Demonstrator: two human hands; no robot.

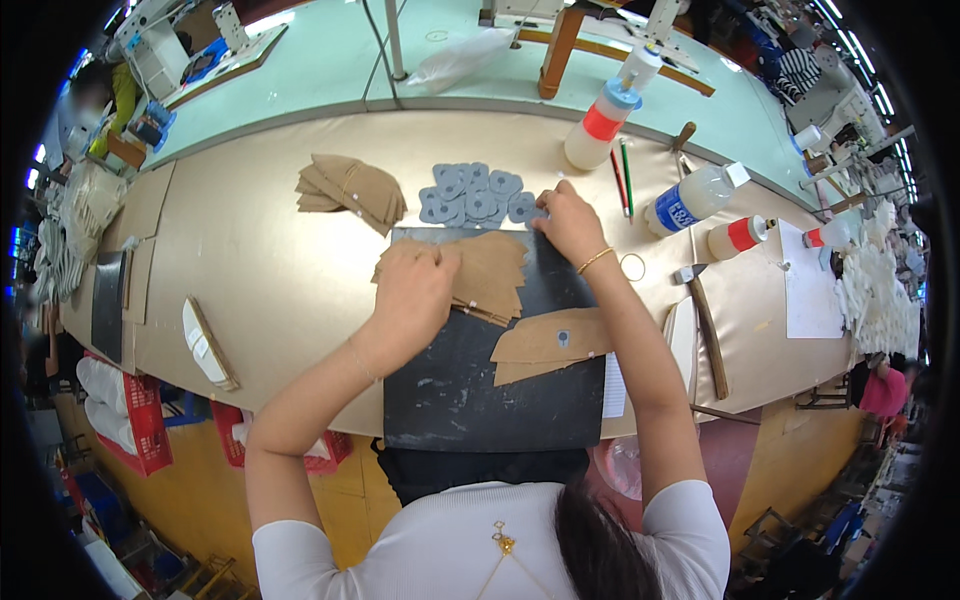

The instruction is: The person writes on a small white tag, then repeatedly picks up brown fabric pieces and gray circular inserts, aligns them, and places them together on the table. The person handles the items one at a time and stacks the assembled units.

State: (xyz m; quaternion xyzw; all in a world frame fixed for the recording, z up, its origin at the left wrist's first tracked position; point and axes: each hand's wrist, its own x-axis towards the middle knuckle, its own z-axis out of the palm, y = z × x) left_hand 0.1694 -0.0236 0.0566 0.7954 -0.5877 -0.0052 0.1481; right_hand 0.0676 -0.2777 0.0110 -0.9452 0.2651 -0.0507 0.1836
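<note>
My left hand (415, 290) lies with curled fingers at the left end of a fanned stack of brown cut pieces (490, 272), gripping it against the black board (460, 400). My right hand (572, 224) reaches past the board's far edge. Its fingertips are pinched at a small grey patch (521, 208), at the right side of a heap of similar grey patches (472, 190). Nearer to me, beneath my right forearm, more brown pieces (535, 343) overlap on the board. A grey patch with a dark round mark (563, 338) lies on the top one.
Another brown stack (352, 190) lies at the far left. Right of the board are a hammer (708, 335), two pencils (622, 180), a tall red-banded bottle (600, 125), a blue-labelled bottle (695, 200) and a smaller bottle (738, 237). White-topped pieces (207, 343) stand at left.
</note>
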